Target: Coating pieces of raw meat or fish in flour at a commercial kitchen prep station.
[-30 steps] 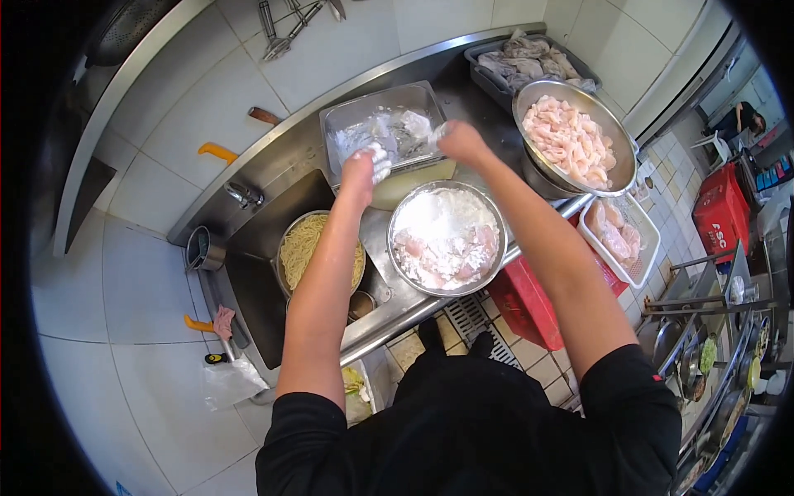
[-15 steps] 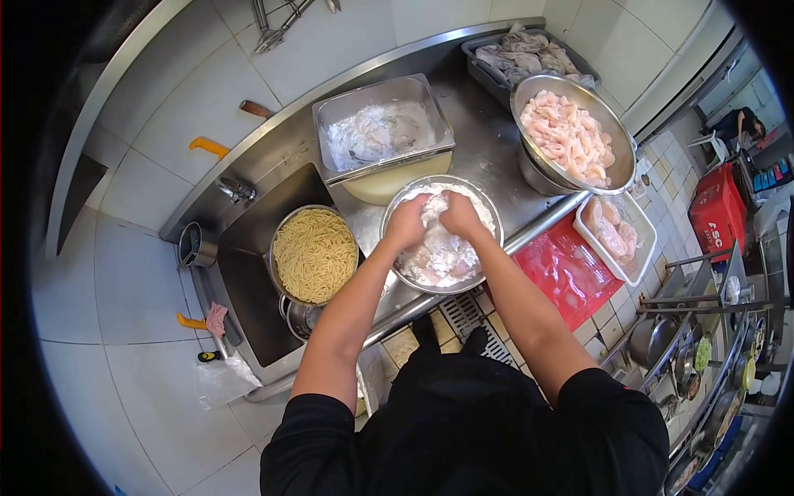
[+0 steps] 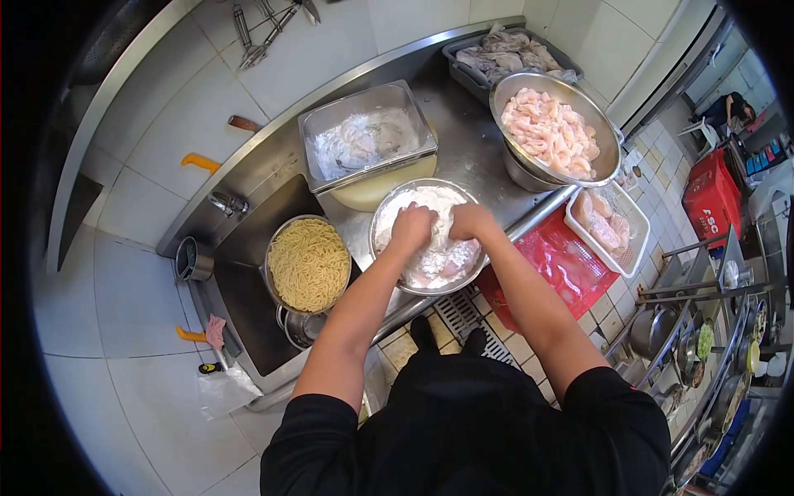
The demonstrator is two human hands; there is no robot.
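A steel counter (image 3: 475, 157) is set against the tiled wall, a sink (image 3: 248, 289) sunk at its left end. Directly on it are placed a round metal bowl of floured pieces (image 3: 430, 240), a rectangular flour tray (image 3: 368, 136), a bowl of raw meat (image 3: 554, 132) and a dark tray (image 3: 504, 50)

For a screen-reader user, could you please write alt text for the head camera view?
Both hands, left hand and right hand, press into floured meat pieces in a round steel bowl on a steel counter. Beside it sit a bowl of noodles, a rectangular flour pan and a large bowl of raw meat.
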